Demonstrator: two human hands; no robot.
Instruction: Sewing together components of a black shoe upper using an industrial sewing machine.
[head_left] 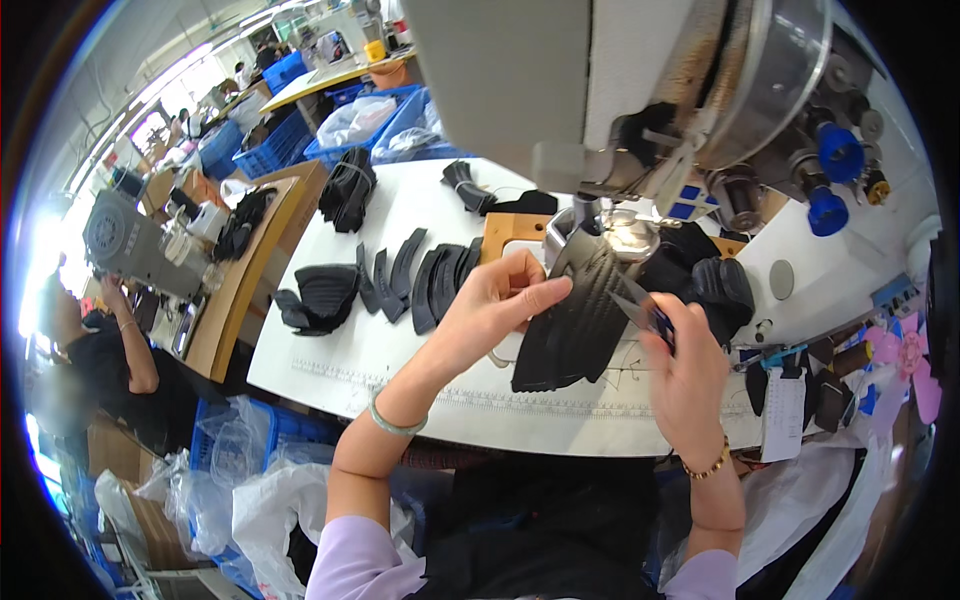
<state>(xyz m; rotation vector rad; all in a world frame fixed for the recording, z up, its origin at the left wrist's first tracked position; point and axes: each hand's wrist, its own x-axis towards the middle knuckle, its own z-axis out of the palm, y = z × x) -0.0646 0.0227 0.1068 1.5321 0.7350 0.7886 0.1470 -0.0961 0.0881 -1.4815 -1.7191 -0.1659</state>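
Note:
My left hand [508, 295] pinches the upper left edge of a black textured piece [575, 335], fabric or leather-like, that hangs in front of the sewing machine's lit needle area [630, 235]. A small pair of scissors [636, 306] is in my right hand [688, 375], its blades pointing up and left against the right edge of the black piece. Slight blur covers the right fingers. Left of the hands, stacks of curved black pieces [440, 285] and a ribbed black bundle [325, 297] lie on the white table [470, 425].
The machine head [510, 80] overhangs the far side, with blue knobs [838, 150] at right. More black pieces [722, 285] lie beyond my right hand. A ruler strip [520, 402] runs along the near edge. A co-worker [110, 350] sits at left; blue crates [275, 145] stand behind.

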